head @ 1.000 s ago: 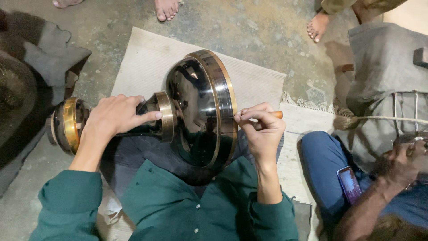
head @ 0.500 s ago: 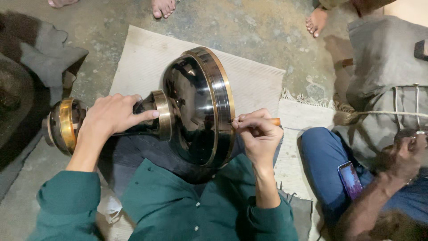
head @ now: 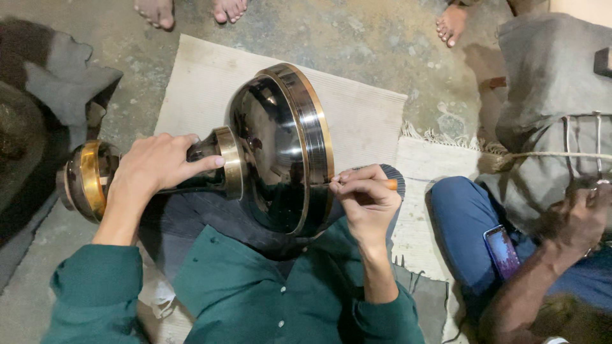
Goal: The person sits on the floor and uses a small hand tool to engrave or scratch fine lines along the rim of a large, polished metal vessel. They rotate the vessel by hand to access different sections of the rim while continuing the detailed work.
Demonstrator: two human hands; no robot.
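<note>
Metal vessel (head: 274,153) lies on its side across the person's lap, over the woven mat (head: 357,108). Wide polished bowl, mirror-dark, with banded rim in brass and dark rings; narrow neck with a brass collar; flared brass-toned foot at the far left.

Left hand (head: 156,169) wraps closed around the neck, fingertips against the collar, steadying it. Right hand (head: 366,197) pinches closed on a thin tool (head: 390,184) with an orange handle; the tip sits against the rim band. Tip itself hidden by the fingers.

Progress, my read: bowl surface already looks finished and glossy, bands cleanly defined. Rim detail is the step in hand; can't tell how much of the circumference is left.

Around: concrete floor (head: 382,38), rough and stained. Fringed cloth (head: 433,159) right of the mat. A second person sits at right, blue trousers, phone (head: 502,250) on the thigh. Bare feet (head: 191,9) at the top edge.
</note>
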